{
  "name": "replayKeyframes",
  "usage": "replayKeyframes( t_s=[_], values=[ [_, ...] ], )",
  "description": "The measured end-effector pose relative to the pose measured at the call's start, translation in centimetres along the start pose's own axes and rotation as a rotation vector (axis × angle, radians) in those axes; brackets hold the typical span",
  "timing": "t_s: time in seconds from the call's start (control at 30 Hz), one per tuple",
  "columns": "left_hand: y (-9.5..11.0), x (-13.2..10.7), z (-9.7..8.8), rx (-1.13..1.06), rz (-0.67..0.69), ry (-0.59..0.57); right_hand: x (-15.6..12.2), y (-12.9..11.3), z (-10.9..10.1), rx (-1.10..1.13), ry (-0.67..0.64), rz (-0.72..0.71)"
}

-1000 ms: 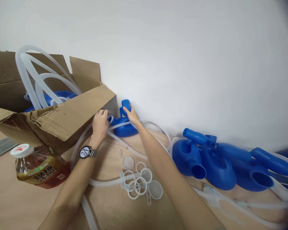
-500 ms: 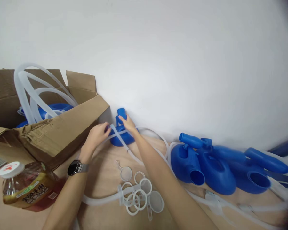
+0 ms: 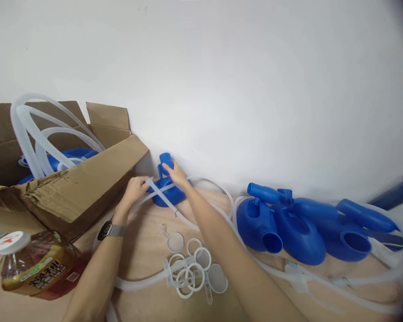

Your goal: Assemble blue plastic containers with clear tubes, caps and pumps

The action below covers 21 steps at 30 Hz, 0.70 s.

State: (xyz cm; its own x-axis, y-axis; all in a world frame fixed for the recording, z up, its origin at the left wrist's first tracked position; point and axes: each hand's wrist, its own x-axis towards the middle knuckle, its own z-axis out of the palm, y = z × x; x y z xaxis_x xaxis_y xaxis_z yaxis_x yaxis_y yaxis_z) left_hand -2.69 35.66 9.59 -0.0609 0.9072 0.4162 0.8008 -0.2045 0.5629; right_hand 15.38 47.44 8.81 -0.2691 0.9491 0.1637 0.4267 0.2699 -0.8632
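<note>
A blue plastic bottle with a handle and an upright neck (image 3: pixel 169 195) stands against the wall, just right of the carton. My right hand (image 3: pixel 177 173) is wrapped round its neck below the open top. On the left, the fingers of my left hand (image 3: pixel 136 188) are pinched at the end of a translucent plastic tube (image 3: pixel 163 197). The tube slants across the front of the bottle and passes under my right forearm. A second stretch of tube crosses behind it. Fingertips of the left hand are partly hidden, close to the bottle's left side.
A cardboard box (image 3: pixel 97 179) with ribbed hoses (image 3: pixel 28 129) stands left. In front is a drink bottle (image 3: pixel 40 268) with a white cap. White rings (image 3: pixel 195 277) and round caps (image 3: pixel 217 278) lie between my forearms. Several blue bottles (image 3: pixel 298 232) and tubing lie right.
My left fingers and the tube end have come together at the bottle's left side. The right hand keeps its hold on the neck. The whole view has shifted slightly.
</note>
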Motion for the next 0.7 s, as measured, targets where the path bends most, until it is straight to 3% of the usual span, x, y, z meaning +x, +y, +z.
replayKeyframes(
  t_s=[0.37, 0.53, 0.63, 0.7],
  values=[
    [-0.1, 0.4, -0.3, -0.079, 0.003, -0.036, 0.2, 0.3, 0.0, -0.021, -0.005, -0.025],
    [0.3, 0.3, -1.6, -0.051, -0.036, -0.054, 0.1, 0.5, -0.2, -0.042, -0.027, -0.032],
    [1.3, 0.0, -2.5, 0.02, -0.089, -0.045, 0.0, 0.3, -0.2, -0.032, -0.03, -0.027],
    [3.0, -0.6, -2.9, 0.086, -0.128, 0.002, 0.0, 0.2, -0.1, -0.019, -0.007, -0.013]
  ],
)
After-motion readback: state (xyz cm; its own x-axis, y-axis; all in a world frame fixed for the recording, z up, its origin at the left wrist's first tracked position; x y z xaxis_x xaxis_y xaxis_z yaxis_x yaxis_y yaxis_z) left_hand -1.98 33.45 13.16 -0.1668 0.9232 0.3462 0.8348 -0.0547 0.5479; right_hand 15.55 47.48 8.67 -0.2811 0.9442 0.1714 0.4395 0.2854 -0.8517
